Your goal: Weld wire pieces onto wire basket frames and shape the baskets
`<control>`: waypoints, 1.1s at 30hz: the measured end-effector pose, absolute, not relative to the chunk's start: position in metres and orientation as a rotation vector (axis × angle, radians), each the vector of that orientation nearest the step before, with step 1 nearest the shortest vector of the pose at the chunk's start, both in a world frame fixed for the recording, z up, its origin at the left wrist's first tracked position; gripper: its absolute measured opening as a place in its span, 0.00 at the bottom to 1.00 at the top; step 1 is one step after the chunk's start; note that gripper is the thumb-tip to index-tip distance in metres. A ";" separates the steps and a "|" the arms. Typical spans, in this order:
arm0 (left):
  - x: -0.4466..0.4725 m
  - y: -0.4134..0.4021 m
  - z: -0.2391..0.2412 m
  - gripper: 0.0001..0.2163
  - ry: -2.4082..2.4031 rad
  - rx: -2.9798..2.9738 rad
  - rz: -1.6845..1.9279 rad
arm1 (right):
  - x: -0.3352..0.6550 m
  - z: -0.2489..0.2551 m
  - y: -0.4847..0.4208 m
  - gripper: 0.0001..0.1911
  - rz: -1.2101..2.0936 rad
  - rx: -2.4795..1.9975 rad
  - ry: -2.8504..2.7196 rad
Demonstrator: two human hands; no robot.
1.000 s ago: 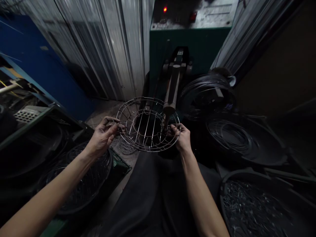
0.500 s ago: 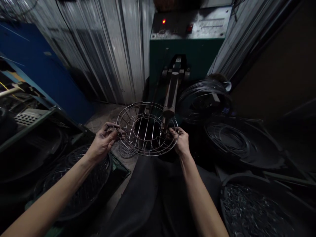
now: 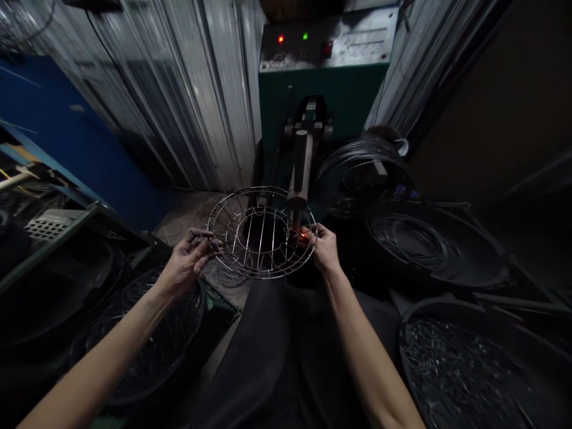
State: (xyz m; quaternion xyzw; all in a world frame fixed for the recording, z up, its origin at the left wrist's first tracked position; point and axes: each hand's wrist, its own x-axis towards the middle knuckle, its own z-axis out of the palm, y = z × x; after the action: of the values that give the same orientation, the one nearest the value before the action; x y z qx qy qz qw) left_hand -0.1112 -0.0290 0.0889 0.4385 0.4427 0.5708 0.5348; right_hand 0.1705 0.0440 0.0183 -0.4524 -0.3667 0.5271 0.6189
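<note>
A round wire rack point(image 3: 263, 274) of concentric rings and parallel bars is held between my two hands. My left hand point(image 3: 190, 256) pinches its left rim, fingers closed. On the opposite rim, my right hand point(image 3: 325, 247) is closed, its fingertips partly hidden behind the wires. Beside those fingertips, the upper electrode arm point(image 3: 298, 173) of a spot welder point(image 3: 322, 86) comes down at the rack's right side. An orange glow point(image 3: 304, 235) shows at the electrode tip, by the right fingers. Whether a small part is also in the right fingers I cannot tell.
Coils of wire point(image 3: 364, 161) and a shallow dark tub with a wire coil point(image 3: 409, 241) stand at right. A bin of small bent wire pieces point(image 3: 460, 375) is at lower right. Wire rings fill a basket point(image 3: 147, 333) at lower left. A blue panel point(image 3: 75, 131) stands at left.
An orange glow has appeared at the electrode tip, and a green light is now lit on the welder's panel. The view has shifted slightly; both hands keep their hold on the rack.
</note>
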 end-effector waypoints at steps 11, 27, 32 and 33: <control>-0.105 -0.033 0.092 0.19 1.077 1.079 1.376 | 0.229 0.027 0.016 0.23 1.206 -1.166 -0.802; -0.071 -0.056 0.111 0.17 1.175 1.277 1.466 | 0.167 0.155 -0.073 0.10 0.533 -1.068 -1.871; -0.050 -0.092 0.127 0.19 1.133 1.452 1.499 | 0.112 0.164 -0.067 0.13 0.122 -0.957 -2.247; -0.044 -0.101 0.128 0.20 1.124 1.460 1.511 | 0.110 0.166 -0.070 0.12 0.096 -0.933 -2.260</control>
State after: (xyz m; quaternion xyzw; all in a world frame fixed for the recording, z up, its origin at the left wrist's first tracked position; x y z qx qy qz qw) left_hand -0.0438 -0.1012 0.1281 0.5692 0.4382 0.5890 0.3703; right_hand 0.1103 -0.0698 0.1659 -0.3585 -0.8684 0.0371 0.3406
